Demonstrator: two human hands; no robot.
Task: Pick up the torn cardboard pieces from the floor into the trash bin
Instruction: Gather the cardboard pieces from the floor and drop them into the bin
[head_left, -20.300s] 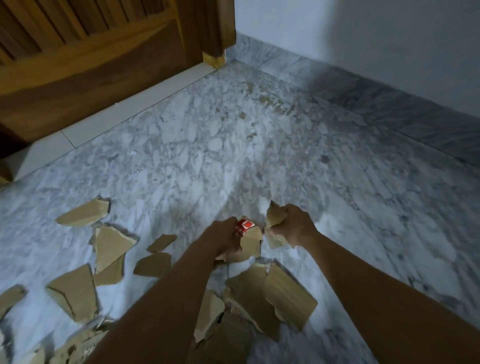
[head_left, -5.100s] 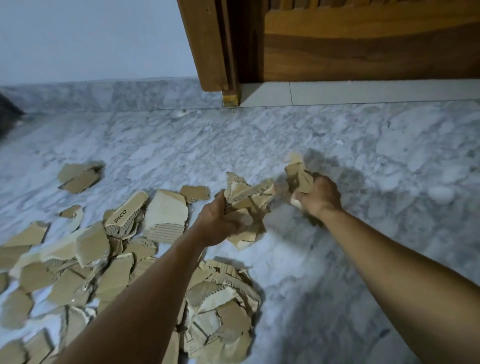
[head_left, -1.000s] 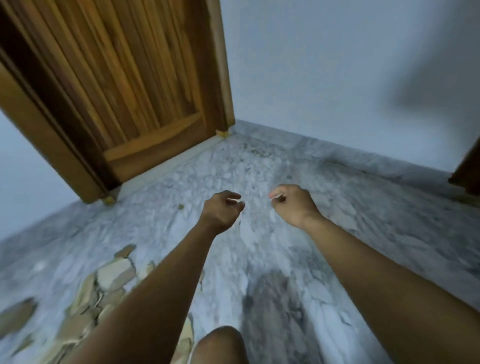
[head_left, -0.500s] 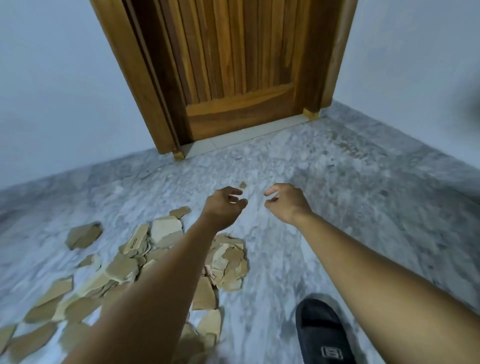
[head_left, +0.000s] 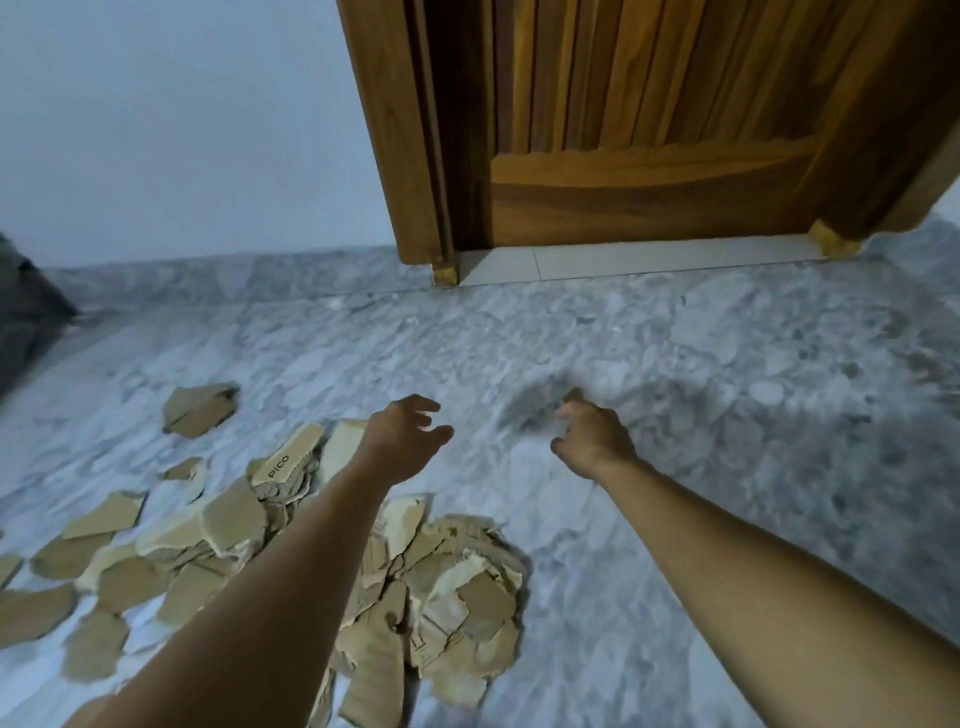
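Nearest me lies the heap (head_left: 457, 597) of torn cardboard, brown and buff scraps piled on the marble floor (head_left: 727, 467). My left forearm crosses over the heap's left edge. Left of the heap more scraps (head_left: 130, 566) spread flat across the floor, overlapping one another out to the picture's edge. Just beyond the heap on that side a strip (head_left: 288, 460) printed PICO rests on top of other pieces, and farther left of it one lone piece (head_left: 200, 410) lies apart.

My left hand (head_left: 402, 441) hangs in the air beyond the heap, its fingers (head_left: 423, 402) spread and loosely bent, holding nothing. My right hand (head_left: 592, 439) is out to the heap's far right over bare floor, apart from the left; its fingers (head_left: 563, 413) are slightly blurred, parted and relaxed, and hold nothing. Whether either hand touches the floor I cannot tell.

Well beyond the heap a pale sill (head_left: 623, 260) meets the floor under a wooden door (head_left: 649, 156). Far left of the heap, a grey wall (head_left: 182, 130) rises above a marble skirting, and a dark shape (head_left: 26, 312) too dim to make out sits at the edge.
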